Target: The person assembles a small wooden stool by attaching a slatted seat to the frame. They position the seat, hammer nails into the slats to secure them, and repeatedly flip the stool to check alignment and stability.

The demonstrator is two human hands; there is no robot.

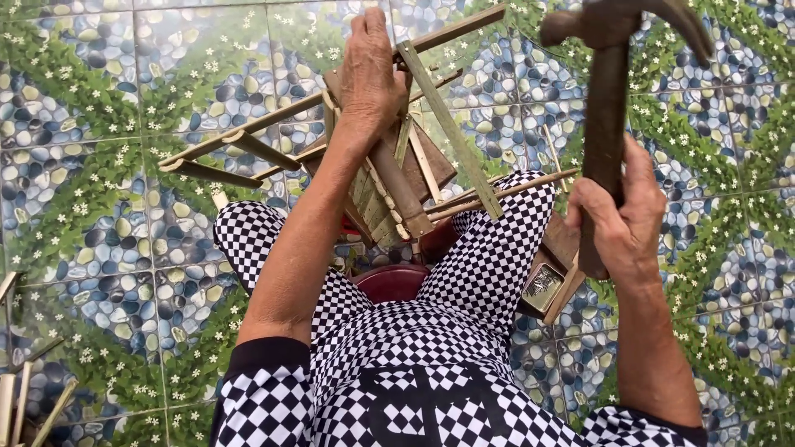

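Wooden slat frame [389, 157], pale sticks nailed crosswise, tilted over my knees at 12 o'clock, pressed under my left hand [370, 70]. Rusty claw hammer [609, 91], head up, gripped in my right hand [621, 219] at 2 o'clock.

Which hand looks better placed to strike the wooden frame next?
Probably the right hand: it grips the hammer, raised above the work. The left hand is pressed on the wooden frame, holding it.

Glossy floor tiles printed with blue-grey pebbles, green leaves and white flowers [108, 108] spread everywhere, daylight glinting off them; pale bamboo sticks [25, 397] lie at their lower-left edge.
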